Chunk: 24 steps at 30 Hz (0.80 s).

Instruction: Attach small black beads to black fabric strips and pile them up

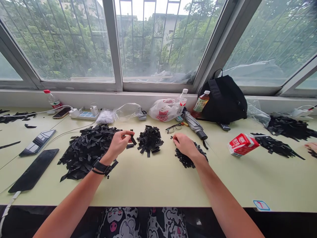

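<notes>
My left hand (121, 142) pinches a short black strip (133, 138) between thumb and fingers, above the table. Under and left of that wrist spreads a large heap of black strips (84, 152). A smaller pile of black strips (150, 138) lies between my hands. At the far edge of a pile of small black ring-like pieces (184, 160), my right hand (184, 142) has its fingers pressed together; a tiny dark piece shows at the fingertips, too small to name for certain. The right hand and wrist cover part of that pile.
Behind stand a plastic bag (163, 110), glasses (174, 127), a folded umbrella (194, 124), a drink bottle (201, 101) and a black backpack (225, 97). A red carton (241, 144) is at right, phones (37, 142) at left. Another person's hand (311, 146) shows at the right edge.
</notes>
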### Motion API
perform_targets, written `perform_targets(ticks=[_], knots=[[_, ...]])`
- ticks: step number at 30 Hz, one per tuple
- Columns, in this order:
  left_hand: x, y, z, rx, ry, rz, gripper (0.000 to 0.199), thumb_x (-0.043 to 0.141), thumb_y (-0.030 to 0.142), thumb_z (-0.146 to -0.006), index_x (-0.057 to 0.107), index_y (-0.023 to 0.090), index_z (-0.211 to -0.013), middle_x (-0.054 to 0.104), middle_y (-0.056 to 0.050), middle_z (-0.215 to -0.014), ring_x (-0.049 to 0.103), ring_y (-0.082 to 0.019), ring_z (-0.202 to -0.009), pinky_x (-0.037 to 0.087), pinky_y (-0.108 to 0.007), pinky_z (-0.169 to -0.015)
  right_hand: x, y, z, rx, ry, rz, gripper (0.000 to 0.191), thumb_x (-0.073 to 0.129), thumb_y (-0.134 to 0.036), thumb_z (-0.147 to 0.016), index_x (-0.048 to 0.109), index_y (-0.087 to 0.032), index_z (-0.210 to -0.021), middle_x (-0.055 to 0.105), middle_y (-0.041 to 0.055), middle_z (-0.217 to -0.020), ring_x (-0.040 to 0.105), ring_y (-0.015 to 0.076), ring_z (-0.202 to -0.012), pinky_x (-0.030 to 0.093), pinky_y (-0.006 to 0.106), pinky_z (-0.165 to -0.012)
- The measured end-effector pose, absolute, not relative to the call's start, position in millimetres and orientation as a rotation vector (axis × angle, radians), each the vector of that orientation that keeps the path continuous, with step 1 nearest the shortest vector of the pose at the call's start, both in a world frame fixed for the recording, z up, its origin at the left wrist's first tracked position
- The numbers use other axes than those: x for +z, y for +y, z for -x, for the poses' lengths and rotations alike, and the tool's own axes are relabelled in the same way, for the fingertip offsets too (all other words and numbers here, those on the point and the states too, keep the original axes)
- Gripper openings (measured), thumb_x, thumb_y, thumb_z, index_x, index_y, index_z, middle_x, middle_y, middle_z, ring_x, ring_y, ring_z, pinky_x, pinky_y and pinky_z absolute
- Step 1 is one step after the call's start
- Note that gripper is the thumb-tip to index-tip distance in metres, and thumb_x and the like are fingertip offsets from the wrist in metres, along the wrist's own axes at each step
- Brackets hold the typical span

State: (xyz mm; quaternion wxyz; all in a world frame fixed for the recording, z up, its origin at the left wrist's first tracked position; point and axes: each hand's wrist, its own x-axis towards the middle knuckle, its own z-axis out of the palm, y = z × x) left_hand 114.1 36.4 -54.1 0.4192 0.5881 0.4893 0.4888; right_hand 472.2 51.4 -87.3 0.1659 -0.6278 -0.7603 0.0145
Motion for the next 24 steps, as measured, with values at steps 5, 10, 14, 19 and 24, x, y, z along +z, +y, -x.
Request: perform_targets(ticks=[5,10,14,19,24], knots=[[-59,33,-120,1.183,1.103,-1.45,0.045,0.085,0.033,-0.073,0.075,0.017,-0.114,0.072,-0.014,-0.126,0.075,-0.023,-0.09,0.063,-0.033,-0.075,-87,51,-475,0.113,-2.121,1.763,0.014,0.049,-0.019,-0.093,0.058,-0.021,-0.082,0.067,0.0058,-0.081,0.059,0.02,-0.072,0.04,0.03,-0.07],[-70,34,-126,1.218,1.079,-1.465,0.035,0.088,0.036,-0.071,0.075,0.016,-0.097,0.077,-0.008,-0.089,0.075,-0.022,-0.085,0.06,-0.031,-0.073,-78,48,-463,0.262,-1.957,1.554,0.016,0.051,-0.025,-0.093,0.066,-0.021,-0.092,0.071,0.0068,-0.083,0.064,0.022,-0.075,0.047,0.033,-0.073],[-74,31,-133,1.205,1.017,-1.421,0.035,0.088,0.037,-0.072,0.075,0.017,-0.097,0.077,-0.006,-0.08,0.073,-0.02,-0.074,0.06,-0.032,-0.072,-71,40,-438,0.596,-1.845,1.283,0.018,0.059,-0.036,-0.093,0.069,-0.022,-0.096,0.073,0.0062,-0.089,0.067,0.0219,-0.08,0.053,0.035,-0.078],[-78,24,-145,1.17,0.972,-1.417,0.036,0.088,0.035,-0.073,0.078,0.015,-0.101,0.08,-0.01,-0.087,0.076,-0.023,-0.081,0.062,-0.035,-0.077,-76,25,-399,0.986,-1.756,1.046,0.023,0.068,-0.044,-0.09,0.068,-0.022,-0.097,0.069,0.0037,-0.087,0.065,0.0195,-0.077,0.057,0.036,-0.074],[-81,13,-155,1.113,0.871,-1.431,0.044,0.09,0.033,-0.071,0.08,0.015,-0.109,0.081,-0.013,-0.103,0.077,-0.028,-0.093,0.063,-0.042,-0.089,-78,10,-370,1.076,-1.707,0.912,0.023,0.068,-0.044,-0.092,0.069,-0.023,-0.1,0.067,0.0042,-0.091,0.065,0.0193,-0.08,0.058,0.035,-0.074]])
